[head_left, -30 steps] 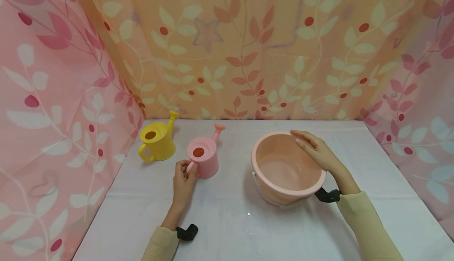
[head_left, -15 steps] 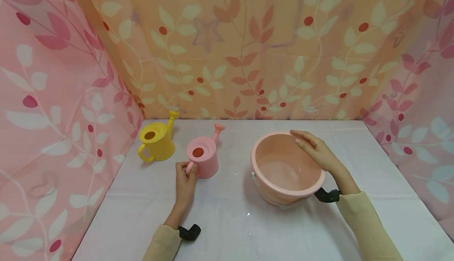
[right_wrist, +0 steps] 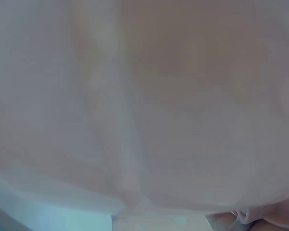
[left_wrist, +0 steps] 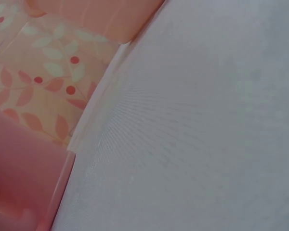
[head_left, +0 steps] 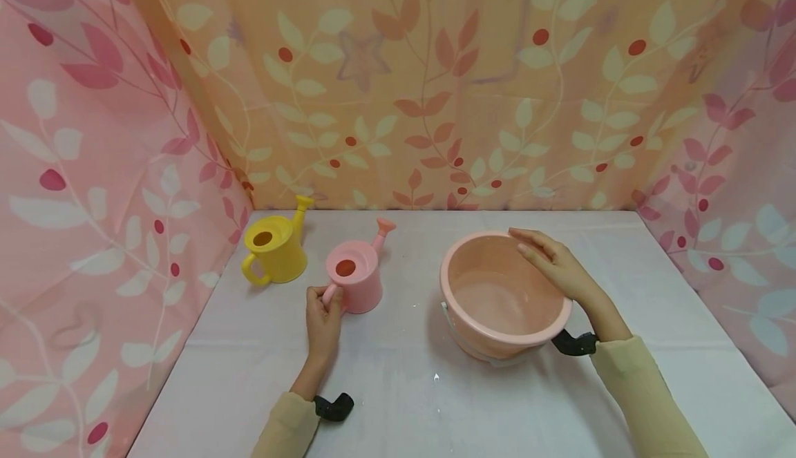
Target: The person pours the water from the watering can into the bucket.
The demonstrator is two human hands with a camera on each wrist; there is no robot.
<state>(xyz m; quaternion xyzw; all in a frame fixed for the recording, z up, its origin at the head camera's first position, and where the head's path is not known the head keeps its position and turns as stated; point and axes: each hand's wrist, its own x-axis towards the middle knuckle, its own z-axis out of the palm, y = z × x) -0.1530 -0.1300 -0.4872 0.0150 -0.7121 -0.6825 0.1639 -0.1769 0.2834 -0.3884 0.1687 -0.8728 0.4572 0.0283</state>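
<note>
My left hand (head_left: 324,320) pinches the handle of a small pink watering can (head_left: 363,292), fingers and thumb around it. The can stands upright on the white table, its spout pointing away to the right. Part of its wall (left_wrist: 29,168) shows at the lower left of the left wrist view. On the right, my right hand (head_left: 560,268) rests over the rim of a pink bucket (head_left: 475,327), fingers stretched along the far right edge. In the right wrist view the bucket's wall (right_wrist: 192,134) fills most of the picture, blurred. A yellow watering can (head_left: 286,258) stands left of the pink one.
A white cloth covers the table (head_left: 398,389), with small shiny drops near the bucket. Leaf-patterned curtains (head_left: 423,85) close off the back and both sides. A pale bail handle (head_left: 460,337) hangs against the bucket's outside.
The pink watering can has turned slightly, its handle shifting a little left with my left hand. My right hand and the bucket hold their place.
</note>
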